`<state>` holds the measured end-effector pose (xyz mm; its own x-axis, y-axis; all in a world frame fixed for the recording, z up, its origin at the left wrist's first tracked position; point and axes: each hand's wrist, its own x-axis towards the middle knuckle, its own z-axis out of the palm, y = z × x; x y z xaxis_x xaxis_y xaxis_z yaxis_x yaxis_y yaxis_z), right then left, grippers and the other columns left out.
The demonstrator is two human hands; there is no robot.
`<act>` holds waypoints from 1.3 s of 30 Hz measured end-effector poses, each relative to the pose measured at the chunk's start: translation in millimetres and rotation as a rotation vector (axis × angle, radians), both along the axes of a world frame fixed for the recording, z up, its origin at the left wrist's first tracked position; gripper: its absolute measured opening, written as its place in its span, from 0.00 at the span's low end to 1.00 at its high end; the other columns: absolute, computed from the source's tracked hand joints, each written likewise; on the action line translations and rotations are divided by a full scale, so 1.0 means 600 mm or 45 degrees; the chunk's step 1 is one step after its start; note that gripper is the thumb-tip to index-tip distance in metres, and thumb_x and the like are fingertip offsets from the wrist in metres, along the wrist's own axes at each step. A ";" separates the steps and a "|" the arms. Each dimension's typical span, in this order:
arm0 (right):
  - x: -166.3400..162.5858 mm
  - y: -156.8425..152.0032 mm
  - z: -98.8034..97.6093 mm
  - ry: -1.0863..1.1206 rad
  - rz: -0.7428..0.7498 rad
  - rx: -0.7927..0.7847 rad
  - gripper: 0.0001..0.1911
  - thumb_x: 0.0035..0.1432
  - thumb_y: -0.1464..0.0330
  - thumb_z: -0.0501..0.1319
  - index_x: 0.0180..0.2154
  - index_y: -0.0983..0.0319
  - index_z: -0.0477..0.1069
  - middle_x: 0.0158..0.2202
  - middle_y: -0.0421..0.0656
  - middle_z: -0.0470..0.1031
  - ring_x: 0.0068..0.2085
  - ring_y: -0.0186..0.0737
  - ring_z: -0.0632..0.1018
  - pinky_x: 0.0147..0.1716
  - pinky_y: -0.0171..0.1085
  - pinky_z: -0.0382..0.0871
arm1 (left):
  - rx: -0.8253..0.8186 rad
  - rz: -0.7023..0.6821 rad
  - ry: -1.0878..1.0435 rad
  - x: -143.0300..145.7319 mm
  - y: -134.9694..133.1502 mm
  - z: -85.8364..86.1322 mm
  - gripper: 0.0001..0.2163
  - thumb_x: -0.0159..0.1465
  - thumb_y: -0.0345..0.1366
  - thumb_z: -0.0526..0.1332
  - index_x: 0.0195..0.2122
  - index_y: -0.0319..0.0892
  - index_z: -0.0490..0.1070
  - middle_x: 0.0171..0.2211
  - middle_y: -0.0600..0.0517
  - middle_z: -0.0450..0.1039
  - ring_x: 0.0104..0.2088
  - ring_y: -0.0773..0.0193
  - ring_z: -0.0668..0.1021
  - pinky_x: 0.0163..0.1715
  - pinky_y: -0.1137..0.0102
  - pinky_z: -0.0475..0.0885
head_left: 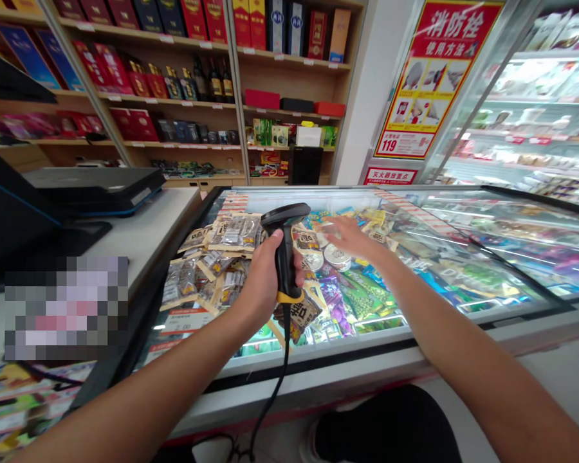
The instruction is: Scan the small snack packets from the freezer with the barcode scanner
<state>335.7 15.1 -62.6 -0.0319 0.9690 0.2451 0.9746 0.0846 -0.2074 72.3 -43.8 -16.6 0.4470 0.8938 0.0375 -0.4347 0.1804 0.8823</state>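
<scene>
My left hand [263,273] is wrapped around the handle of a black and yellow barcode scanner [284,254], held upright with its head on top. A dark cable [285,347] hangs from its base. Farther right, my right hand [352,236] reaches over the goods with its fingers stretched out, slightly blurred and with nothing visible in them. Just below that hand are round white-lidded tubs [338,256]. To the left of the scanner lies a heap of beige and clear snack packets [236,231]; another brown packet [302,314] is partly behind the scanner.
Beneath the packets is a glass-topped chest freezer [434,247]. A counter [161,235] with a black device [96,186] runs along the left. Shelves [174,96] with boxes and bottles stand behind, beside a red poster [437,77]. Lit display shelves [540,103] are at right.
</scene>
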 end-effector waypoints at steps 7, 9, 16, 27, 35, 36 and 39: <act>-0.069 0.003 -0.012 -0.013 0.457 -0.015 0.31 0.70 0.54 0.58 0.69 0.60 0.64 0.66 0.54 0.70 0.66 0.58 0.70 0.65 0.54 0.61 | 0.004 0.022 0.006 0.000 0.002 -0.001 0.15 0.68 0.49 0.55 0.40 0.42 0.68 0.20 0.57 0.67 0.14 0.70 0.69 0.15 0.75 0.62; -0.058 0.005 -0.007 -0.036 0.388 0.050 0.27 0.71 0.56 0.55 0.65 0.62 0.69 0.61 0.55 0.75 0.61 0.58 0.75 0.61 0.53 0.65 | 0.009 0.025 0.002 0.001 0.001 0.000 0.15 0.68 0.50 0.56 0.40 0.42 0.69 0.20 0.58 0.66 0.14 0.70 0.69 0.15 0.75 0.62; -0.006 -0.001 0.035 0.216 -0.061 0.345 0.23 0.71 0.60 0.48 0.38 0.64 0.78 0.33 0.48 0.80 0.35 0.47 0.78 0.36 0.40 0.67 | 0.114 0.019 0.151 0.000 0.007 -0.004 0.14 0.70 0.48 0.52 0.34 0.43 0.64 0.20 0.58 0.66 0.13 0.70 0.69 0.14 0.74 0.61; 0.017 -0.031 0.074 0.685 -0.051 0.320 0.22 0.66 0.54 0.55 0.24 0.59 0.67 0.17 0.37 0.59 0.19 0.39 0.71 0.23 0.37 0.60 | 0.555 -0.365 0.611 -0.006 -0.002 0.000 0.13 0.69 0.47 0.56 0.33 0.44 0.61 0.20 0.60 0.67 0.12 0.73 0.69 0.13 0.77 0.61; 0.023 -0.032 0.081 0.661 -0.026 0.378 0.21 0.65 0.58 0.55 0.21 0.59 0.61 0.19 0.37 0.56 0.23 0.36 0.66 0.24 0.37 0.60 | 0.699 -0.444 0.852 -0.014 -0.004 0.010 0.16 0.69 0.48 0.56 0.29 0.44 0.60 0.16 0.61 0.64 0.12 0.72 0.66 0.15 0.74 0.62; 0.025 -0.031 0.081 0.637 -0.020 0.398 0.21 0.64 0.57 0.55 0.21 0.59 0.61 0.19 0.37 0.56 0.24 0.36 0.65 0.25 0.37 0.60 | 0.722 -0.439 0.869 -0.015 -0.004 0.011 0.16 0.69 0.48 0.57 0.29 0.44 0.60 0.16 0.61 0.64 0.13 0.72 0.67 0.16 0.74 0.62; 0.027 -0.030 0.079 0.596 -0.005 0.424 0.21 0.64 0.57 0.54 0.21 0.59 0.62 0.19 0.37 0.56 0.25 0.36 0.65 0.26 0.37 0.59 | 0.736 -0.450 0.880 -0.015 -0.003 0.012 0.16 0.69 0.48 0.56 0.29 0.44 0.61 0.16 0.60 0.65 0.13 0.71 0.68 0.16 0.74 0.62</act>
<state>352.0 -2.7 -14.9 0.1572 0.8370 0.5241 0.7856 0.2155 -0.5800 63.3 -45.6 -9.3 0.7750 0.6294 0.0569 0.2093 -0.3406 0.9166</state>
